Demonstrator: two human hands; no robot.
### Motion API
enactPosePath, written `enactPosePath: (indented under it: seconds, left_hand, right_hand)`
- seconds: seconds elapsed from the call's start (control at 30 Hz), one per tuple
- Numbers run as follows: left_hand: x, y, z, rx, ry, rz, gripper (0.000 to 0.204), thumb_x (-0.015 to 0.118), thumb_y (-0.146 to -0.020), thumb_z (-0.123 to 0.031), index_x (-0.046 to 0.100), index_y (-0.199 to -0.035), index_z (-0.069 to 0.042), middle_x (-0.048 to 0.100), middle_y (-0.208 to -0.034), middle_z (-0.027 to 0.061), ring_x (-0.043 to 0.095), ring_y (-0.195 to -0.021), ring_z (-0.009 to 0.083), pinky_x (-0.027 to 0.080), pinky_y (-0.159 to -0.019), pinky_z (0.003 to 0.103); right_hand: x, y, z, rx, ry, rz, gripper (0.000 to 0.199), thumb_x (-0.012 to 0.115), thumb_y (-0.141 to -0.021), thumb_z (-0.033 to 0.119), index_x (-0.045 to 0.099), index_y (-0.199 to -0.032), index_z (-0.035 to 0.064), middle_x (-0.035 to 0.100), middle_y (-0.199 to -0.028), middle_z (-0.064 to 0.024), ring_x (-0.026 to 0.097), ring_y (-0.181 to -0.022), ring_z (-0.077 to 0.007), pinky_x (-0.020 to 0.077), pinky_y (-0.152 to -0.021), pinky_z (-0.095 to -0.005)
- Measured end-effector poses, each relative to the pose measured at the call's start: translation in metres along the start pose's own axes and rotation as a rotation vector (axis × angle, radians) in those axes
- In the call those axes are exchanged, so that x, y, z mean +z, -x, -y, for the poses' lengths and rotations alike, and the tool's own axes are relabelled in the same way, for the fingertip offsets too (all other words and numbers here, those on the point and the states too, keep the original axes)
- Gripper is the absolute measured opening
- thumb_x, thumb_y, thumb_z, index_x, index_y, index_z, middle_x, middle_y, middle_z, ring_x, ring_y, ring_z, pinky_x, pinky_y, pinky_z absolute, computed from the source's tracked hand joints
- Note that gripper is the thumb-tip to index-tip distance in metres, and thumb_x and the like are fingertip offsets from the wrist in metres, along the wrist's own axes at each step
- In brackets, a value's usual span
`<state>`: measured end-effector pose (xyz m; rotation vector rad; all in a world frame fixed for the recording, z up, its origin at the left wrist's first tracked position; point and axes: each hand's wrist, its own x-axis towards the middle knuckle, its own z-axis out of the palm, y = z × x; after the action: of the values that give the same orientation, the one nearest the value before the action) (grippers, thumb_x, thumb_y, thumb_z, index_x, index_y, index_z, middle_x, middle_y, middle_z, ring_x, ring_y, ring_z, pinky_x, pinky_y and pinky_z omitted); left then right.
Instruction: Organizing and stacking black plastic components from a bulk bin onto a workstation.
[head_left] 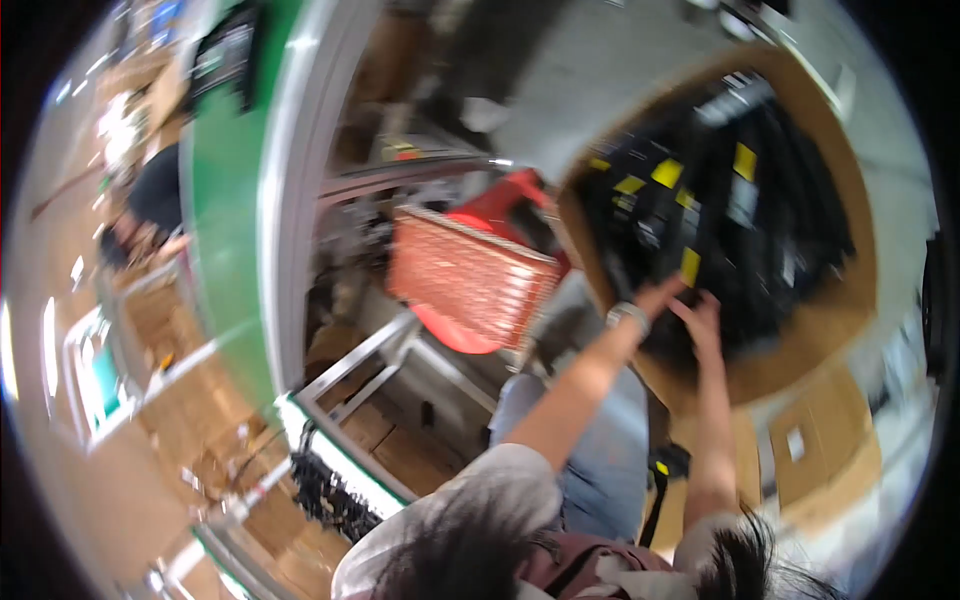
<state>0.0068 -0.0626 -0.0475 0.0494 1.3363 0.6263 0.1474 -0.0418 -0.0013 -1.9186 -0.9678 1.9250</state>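
Note:
A large cardboard box (865, 210) stands at the right, filled with a heap of black items (740, 215) bearing yellow labels. The items look like bagged or strap-like pieces; blur hides their exact kind. My left hand (660, 297), with a band at its wrist, reaches over the near side of the box beside a yellow label. Its fingertips are smeared against the black heap, so any grip cannot be made out. Close by on its right, my right hand (703, 322) has thumb and fingers apart over the same heap.
Left of the box sits a red plastic basket (470, 270) by a red stool-like piece (455, 330). A green-surfaced bench (235, 200) with a pale metal edge runs along the left. Another person (155, 200) is beyond it. Flattened cardboard (825, 440) lies at lower right.

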Motion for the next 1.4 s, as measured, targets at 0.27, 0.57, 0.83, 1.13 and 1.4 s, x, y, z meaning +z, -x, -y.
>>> enactPosePath:
  seconds: [0.27,0.57,0.83,1.13,1.4]
  left_hand:
    - [0.023,0.037,-0.031,-0.097,0.224,-0.025,0.075,0.075,-0.075,-0.036,0.039,-0.133,-0.005,0.053,-0.123,0.0115,0.055,-0.108,0.0242,0.046,-0.092,0.036]
    - [0.037,0.027,-0.009,-0.049,0.591,-0.069,0.045,0.068,-0.081,-0.018,0.052,-0.122,-0.009,0.059,-0.114,0.0079,0.057,-0.105,0.0239,0.047,-0.090,0.039]
    - [0.045,0.033,-0.014,-0.148,0.631,-0.079,0.036,0.062,-0.079,-0.019,0.057,-0.113,-0.006,0.063,-0.104,0.0082,0.060,-0.096,0.0234,0.049,-0.085,0.036]
    - [0.027,0.063,-0.010,-0.006,0.356,0.005,0.071,0.067,-0.071,-0.011,0.035,-0.134,-0.007,0.045,-0.123,0.0126,0.049,-0.111,0.0269,0.044,-0.093,0.035]
    - [0.033,0.085,-0.029,0.248,-0.062,0.017,0.105,0.078,-0.057,-0.012,0.018,-0.142,-0.003,0.036,-0.133,0.0168,0.040,-0.123,0.0298,0.036,-0.102,0.036]
  right_hand:
    - [-0.020,0.003,0.040,0.101,0.112,0.085,0.115,0.087,-0.052,0.036,0.024,-0.142,0.0040,0.035,-0.140,-0.0194,0.039,-0.127,-0.0307,0.0333,-0.105,-0.0345]
    - [-0.017,-0.009,0.048,-0.160,0.758,-0.028,0.110,0.084,-0.048,0.042,0.029,-0.142,0.0259,0.024,-0.144,-0.0179,0.032,-0.129,-0.0390,0.0356,-0.103,-0.0425]
    - [-0.032,-0.007,0.052,-0.153,0.413,0.188,0.111,0.084,-0.052,0.037,0.022,-0.144,0.0273,0.047,-0.129,-0.0200,0.045,-0.122,-0.0360,0.0384,-0.100,-0.0396]
    - [-0.027,0.047,0.041,-0.079,-0.127,0.190,0.121,0.086,-0.055,0.018,0.008,-0.147,0.0147,0.040,-0.133,-0.0126,0.041,-0.123,-0.0246,0.0340,-0.103,-0.0343]
    - [-0.025,0.072,0.030,-0.066,-0.417,0.162,0.121,0.086,-0.053,0.013,0.009,-0.146,0.0152,0.035,-0.137,-0.0119,0.038,-0.126,-0.0234,0.0328,-0.104,-0.0340]
